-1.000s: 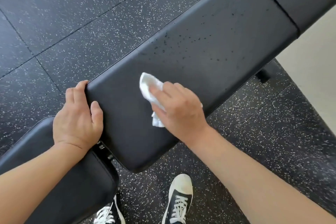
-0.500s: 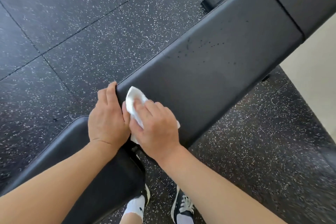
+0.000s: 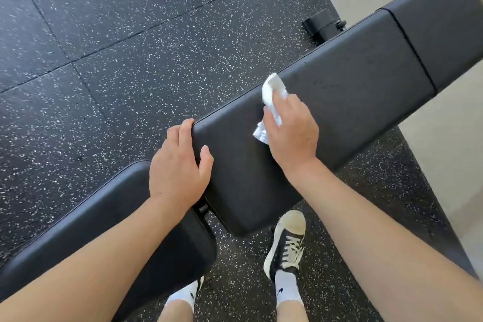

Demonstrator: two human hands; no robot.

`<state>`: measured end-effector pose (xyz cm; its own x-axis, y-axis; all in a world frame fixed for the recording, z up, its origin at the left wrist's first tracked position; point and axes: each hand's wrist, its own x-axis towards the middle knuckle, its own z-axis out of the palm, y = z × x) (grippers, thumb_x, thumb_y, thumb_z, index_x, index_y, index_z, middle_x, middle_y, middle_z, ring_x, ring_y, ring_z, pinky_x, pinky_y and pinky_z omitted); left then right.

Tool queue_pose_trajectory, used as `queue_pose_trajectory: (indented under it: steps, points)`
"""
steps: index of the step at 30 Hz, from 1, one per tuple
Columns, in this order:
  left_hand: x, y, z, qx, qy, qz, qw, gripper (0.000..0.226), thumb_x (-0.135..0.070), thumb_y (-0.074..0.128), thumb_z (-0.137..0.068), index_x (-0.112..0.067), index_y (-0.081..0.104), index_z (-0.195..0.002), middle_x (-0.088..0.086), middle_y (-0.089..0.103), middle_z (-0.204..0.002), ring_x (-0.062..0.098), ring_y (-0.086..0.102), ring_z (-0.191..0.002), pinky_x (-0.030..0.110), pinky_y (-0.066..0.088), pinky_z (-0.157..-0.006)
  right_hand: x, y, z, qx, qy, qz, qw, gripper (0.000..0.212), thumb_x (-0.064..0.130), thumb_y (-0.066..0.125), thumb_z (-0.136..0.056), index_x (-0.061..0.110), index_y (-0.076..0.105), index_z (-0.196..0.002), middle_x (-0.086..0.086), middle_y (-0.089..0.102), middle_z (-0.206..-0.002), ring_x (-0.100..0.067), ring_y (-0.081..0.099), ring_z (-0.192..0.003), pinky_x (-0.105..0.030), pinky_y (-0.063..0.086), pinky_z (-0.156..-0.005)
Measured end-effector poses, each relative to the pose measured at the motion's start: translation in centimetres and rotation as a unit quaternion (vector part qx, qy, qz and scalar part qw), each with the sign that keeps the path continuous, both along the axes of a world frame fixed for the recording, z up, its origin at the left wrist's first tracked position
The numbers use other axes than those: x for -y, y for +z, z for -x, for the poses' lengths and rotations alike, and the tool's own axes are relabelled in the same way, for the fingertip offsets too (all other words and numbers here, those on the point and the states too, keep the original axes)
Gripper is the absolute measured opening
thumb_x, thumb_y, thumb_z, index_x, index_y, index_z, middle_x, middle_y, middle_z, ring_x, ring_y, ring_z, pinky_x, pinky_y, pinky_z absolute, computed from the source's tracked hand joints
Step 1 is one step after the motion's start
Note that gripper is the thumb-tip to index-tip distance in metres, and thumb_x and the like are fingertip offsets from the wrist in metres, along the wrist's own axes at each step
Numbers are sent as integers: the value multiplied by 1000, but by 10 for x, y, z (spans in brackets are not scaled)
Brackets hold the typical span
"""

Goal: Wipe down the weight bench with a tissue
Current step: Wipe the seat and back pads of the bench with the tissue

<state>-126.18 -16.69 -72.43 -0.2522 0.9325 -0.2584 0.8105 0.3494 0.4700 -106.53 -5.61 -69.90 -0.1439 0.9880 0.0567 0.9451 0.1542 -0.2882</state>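
A: Where was the crumpled white paper tissue (image 3: 271, 97) rel. to the black padded vinyl weight bench (image 3: 352, 91)?

B: On the bench's middle pad, pinned under the right hand (image 3: 291, 129). Fingers curled over it, gripping and pressing it flat to the vinyl. One end stuck out past the fingertips toward the far edge, another bit poked out on the left by the thumb.

A: Left hand (image 3: 179, 167)?

B: Resting on the near-left corner of that same pad, fingers wrapped over the far edge, thumb on top. Holding the pad, no tissue. Bracing, I'd say.

A: Which way did the unwiped part lie?

B: Pad's long axis ran from near-left up to far-right. Most of its length lay to the right of the tissue, so the stroke likely needed to go along that axis, away from the left hand. Right hand was nearer, obv.

A: Surface look?

B: Matte black, faint dark specks approx. mid-pad to the right of the tissue; couldn't tell if droplets or marks. A seam split off the far-right pad (image 3: 441, 34), and another pad (image 3: 109, 219) sat near-left.

A: Floor?

B: Black speckled rubber tile floor (image 3: 117, 60).
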Motion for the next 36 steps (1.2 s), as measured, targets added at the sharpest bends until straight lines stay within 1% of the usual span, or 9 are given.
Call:
queue_pose_trajectory:
  steps: [7,10,13,19,22,26,30,32,36]
  points:
    - [1,-5,3,51,34,-46,997,40,-33,40,-102,-26,43,-142,-5,51,-134,24,58,-109,35,36,-72,21,-4,99,-39,208,-19,977,20,23,68,-88,14,75,-104,-6,62,-83,-27,58,-69,-36,41,-53]
    - [-1,-2,-4,16,25,-27,999,49,-33,40,-100,-21,40,-147,0,49,-141,25,53,-118,43,46,-82,-2,1,62,15,286,-22,958,39,31,59,-91,22,67,-128,-4,65,-97,-26,63,-81,-38,49,-61]
    - [-5,4,-6,-21,20,8,1000,56,-36,36,-97,-15,41,-149,8,51,-144,32,50,-127,50,43,-101,-56,2,-5,45,190,-34,980,38,29,62,-88,20,68,-125,-8,63,-95,-32,63,-82,-40,53,-62]
    - [-32,13,-31,-59,8,23,998,56,-38,38,-100,-11,45,-148,12,55,-142,38,49,-127,54,41,-104,-91,6,-50,30,61,16,998,34,26,60,-88,19,66,-120,-10,60,-93,-35,60,-80,-36,38,-60]
    - [-56,12,-51,-91,19,18,996,42,-31,39,-105,-13,54,-139,10,62,-135,38,55,-121,53,40,-100,-45,4,-10,67,145,0,987,55,32,64,-79,29,57,-133,-2,64,-96,-29,64,-77,-35,44,-56]
    - [-69,9,-57,-94,30,2,995,26,-30,28,-104,-25,54,-104,0,65,-104,32,59,-98,45,36,-81,7,-2,4,-55,230,21,971,36,26,67,-89,14,70,-123,-5,65,-90,-28,61,-73,-39,45,-57]
    - [-67,6,-65,-126,60,12,990,39,-29,31,-105,-18,56,-132,10,66,-124,39,58,-113,52,39,-97,-19,-7,-48,0,281,-48,959,30,26,66,-86,18,74,-114,-1,60,-81,-23,55,-66,-35,45,-51]
    - [-71,7,-76,-150,42,21,988,45,-35,32,-104,-13,52,-138,15,63,-129,43,57,-112,54,39,-97,-48,-13,-94,27,201,-95,975,31,22,65,-82,19,76,-112,-2,59,-76,-23,55,-63,-35,47,-49]
    - [-98,7,-93,-145,-32,14,989,46,-43,39,-106,-11,48,-138,16,61,-129,43,56,-112,55,40,-94,-76,-10,-163,1,33,-51,998,39,18,67,-84,18,71,-123,-7,58,-82,-31,56,-70,-35,46,-53]
